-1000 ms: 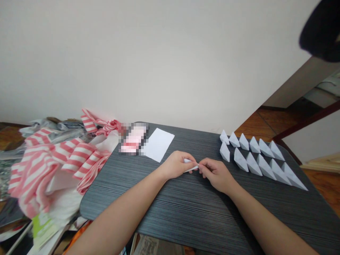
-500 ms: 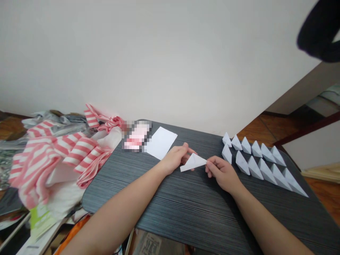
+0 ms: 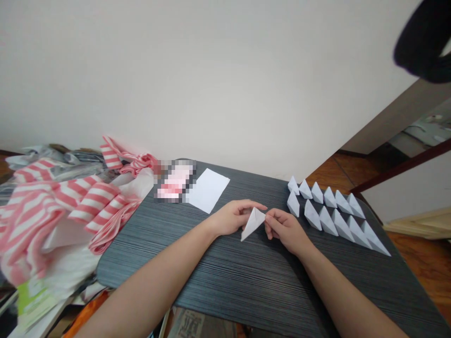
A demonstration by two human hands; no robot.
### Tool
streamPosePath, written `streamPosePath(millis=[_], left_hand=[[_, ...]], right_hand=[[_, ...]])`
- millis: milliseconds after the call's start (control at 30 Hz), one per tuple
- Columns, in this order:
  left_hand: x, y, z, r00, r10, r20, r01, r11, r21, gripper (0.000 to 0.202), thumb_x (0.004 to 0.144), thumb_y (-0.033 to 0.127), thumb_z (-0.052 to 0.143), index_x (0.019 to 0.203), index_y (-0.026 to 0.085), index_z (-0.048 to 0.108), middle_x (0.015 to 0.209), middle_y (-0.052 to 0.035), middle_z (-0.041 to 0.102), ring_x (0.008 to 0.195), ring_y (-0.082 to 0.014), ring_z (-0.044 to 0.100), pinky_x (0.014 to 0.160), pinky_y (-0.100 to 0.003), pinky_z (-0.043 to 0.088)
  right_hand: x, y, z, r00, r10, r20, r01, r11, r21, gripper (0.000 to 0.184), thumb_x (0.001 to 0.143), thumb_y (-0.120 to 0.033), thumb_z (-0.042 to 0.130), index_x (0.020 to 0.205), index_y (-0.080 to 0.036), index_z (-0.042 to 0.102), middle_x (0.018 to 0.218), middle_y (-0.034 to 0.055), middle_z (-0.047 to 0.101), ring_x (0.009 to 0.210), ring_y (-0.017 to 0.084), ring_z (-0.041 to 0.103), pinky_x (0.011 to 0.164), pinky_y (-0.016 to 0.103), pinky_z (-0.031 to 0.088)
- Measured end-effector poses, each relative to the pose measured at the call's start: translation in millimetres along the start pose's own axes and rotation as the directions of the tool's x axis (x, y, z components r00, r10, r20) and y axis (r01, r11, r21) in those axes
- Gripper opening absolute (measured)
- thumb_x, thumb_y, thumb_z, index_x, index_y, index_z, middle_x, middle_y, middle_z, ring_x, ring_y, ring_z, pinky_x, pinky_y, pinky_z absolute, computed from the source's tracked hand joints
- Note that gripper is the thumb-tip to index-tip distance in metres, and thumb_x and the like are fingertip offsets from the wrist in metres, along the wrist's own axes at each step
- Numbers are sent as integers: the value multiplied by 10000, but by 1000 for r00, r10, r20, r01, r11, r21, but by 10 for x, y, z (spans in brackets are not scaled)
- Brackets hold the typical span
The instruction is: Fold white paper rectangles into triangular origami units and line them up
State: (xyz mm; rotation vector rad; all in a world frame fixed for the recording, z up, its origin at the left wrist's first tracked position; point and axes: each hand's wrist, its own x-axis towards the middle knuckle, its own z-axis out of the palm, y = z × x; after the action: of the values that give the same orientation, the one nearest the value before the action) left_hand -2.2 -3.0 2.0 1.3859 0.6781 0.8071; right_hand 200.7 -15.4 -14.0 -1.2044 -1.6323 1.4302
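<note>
A small folded white paper with a pointed triangular shape is held just above the dark table, between my two hands. My right hand pinches its right corner between thumb and fingers. Around its left and upper edge curls my left hand, index finger stretched along the top and thumb against the side; its other fingers are partly hidden behind the paper. On the right of the table stand several folded white paper pieces, pointed and set in two rows.
Flat white paper lies on the table beyond my left hand, beside a pixelated pink-and-white item. Red-and-white striped cloth is heaped left of the table. A pale wall rises behind.
The folded paper has turned, its long point now aimed down toward me. My left hand has closed in on it, index finger reaching over the top. The view has shifted slightly right.
</note>
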Motion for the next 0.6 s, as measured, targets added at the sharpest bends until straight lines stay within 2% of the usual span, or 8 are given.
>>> streamPosePath(millis=[133,267,367,433,500,600], left_hand=[[-3,12,27,996,84,7,-85,985,148,171,765,293,608,845,152,660,1020,-62,543,706,-92,534,608,-216,452],[6,16,52,988,142,-58,-118,945,304,118,781,253,585,779,147,637,1024,-60,575,851,-128,548,721,-228,438],[12,-7,48,977,94,-190,-23,937,348,152,827,270,511,823,148,601,877,-43,627,760,-125,561,675,-230,435],[14,-37,31,968,46,-245,37,945,325,171,846,292,475,844,153,575,797,-28,639,656,-110,561,620,-223,432],[14,-67,12,968,12,-250,66,952,298,183,849,310,467,853,156,566,790,-28,650,582,-96,560,575,-214,425],[11,-89,-6,971,-16,-237,85,955,285,220,846,336,472,892,153,584,725,-29,646,524,-93,564,529,-206,419]], right_hand=[[-10,-63,17,996,-19,88,27,996,-86,260,874,-395,488,745,-175,535,550,-27,540,484,98,485,508,224,392],[-28,-73,16,991,-70,113,85,987,-133,189,833,-361,550,855,-177,585,628,-3,603,536,120,535,512,231,415],[-18,-4,12,998,-67,3,67,997,-40,275,879,-395,460,876,-158,598,612,19,611,429,101,472,418,226,369],[-5,39,7,995,-62,-77,69,994,88,356,908,-441,371,897,-155,582,734,73,657,459,116,521,385,227,354],[3,51,-3,988,-72,-138,95,981,167,389,916,-472,328,930,-163,564,848,109,675,514,138,574,375,230,358],[-1,22,-22,987,-77,-142,89,992,84,350,897,-454,415,913,-154,594,725,83,680,462,123,537,399,237,377]])
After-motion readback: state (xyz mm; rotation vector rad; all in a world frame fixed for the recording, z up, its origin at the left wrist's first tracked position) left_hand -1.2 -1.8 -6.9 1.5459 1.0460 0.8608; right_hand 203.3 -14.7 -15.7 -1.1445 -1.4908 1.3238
